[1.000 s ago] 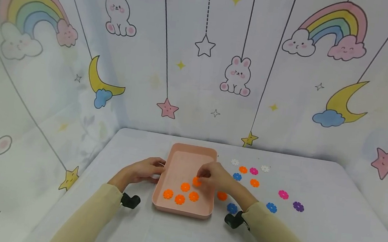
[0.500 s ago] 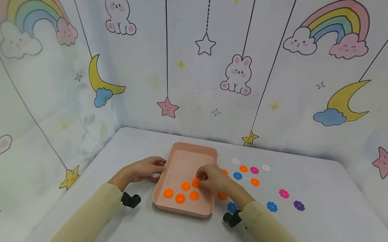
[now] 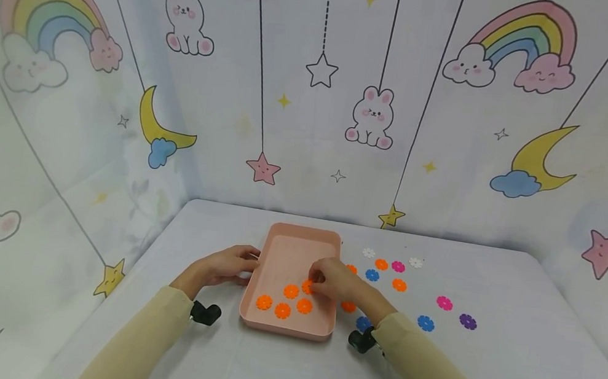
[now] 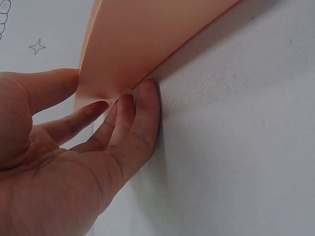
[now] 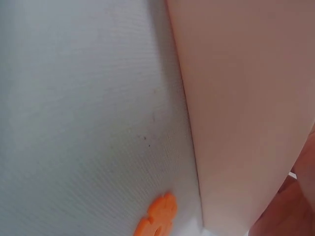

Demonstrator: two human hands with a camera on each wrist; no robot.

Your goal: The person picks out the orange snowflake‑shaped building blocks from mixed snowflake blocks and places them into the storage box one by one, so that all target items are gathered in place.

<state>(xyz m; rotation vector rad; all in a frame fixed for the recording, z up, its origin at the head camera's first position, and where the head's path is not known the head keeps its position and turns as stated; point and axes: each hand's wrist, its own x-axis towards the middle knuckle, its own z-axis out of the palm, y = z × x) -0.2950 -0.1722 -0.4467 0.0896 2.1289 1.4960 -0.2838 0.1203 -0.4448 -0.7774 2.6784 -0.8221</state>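
The left hand (image 4: 83,147) held the pink tray (image 4: 142,44) by its smooth outer wall, palm side in sight. One finger met the tray's left edge, while the others bent in at its lower corner, one of them resting along the base. Right of the tray spread the white, finely ribbed tabletop (image 4: 241,123), with shadow along the tray's base and a few dark specks. Left of the tray, a pale backdrop (image 4: 54,24) bore an outlined star (image 4: 37,46).
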